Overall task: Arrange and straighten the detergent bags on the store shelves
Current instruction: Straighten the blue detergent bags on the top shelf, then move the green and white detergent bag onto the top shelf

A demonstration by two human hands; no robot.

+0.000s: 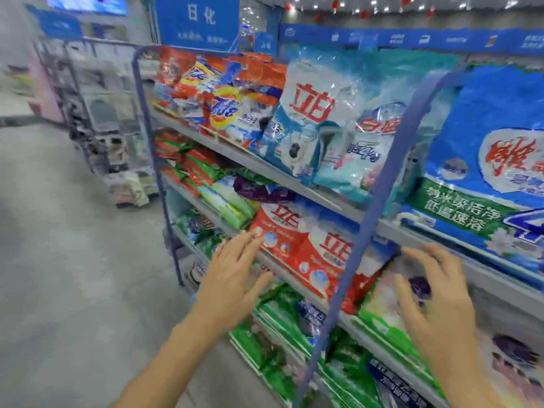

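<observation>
A metal shelf rack [294,175] holds rows of detergent bags. Two red bags [312,248] lean outward on the second shelf, right in front of me. My left hand [232,278] hovers open with fingers spread, its fingertips at the lower left edge of the left red bag. My right hand [432,293] is open too, fingers spread over a white-and-green bag [382,307] to the right of the blue upright post [365,219]. Pale blue bags [318,122] and orange bags [217,92] stand on the top shelf. A large blue bag [494,160] fills the upper right.
Green bags [279,328] are stacked on the lower shelves, with green and red ones [203,172] further left. A purple bag [256,189] lies across the second shelf. The grey aisle floor [73,260] opens to the left, with another rack [97,113] behind.
</observation>
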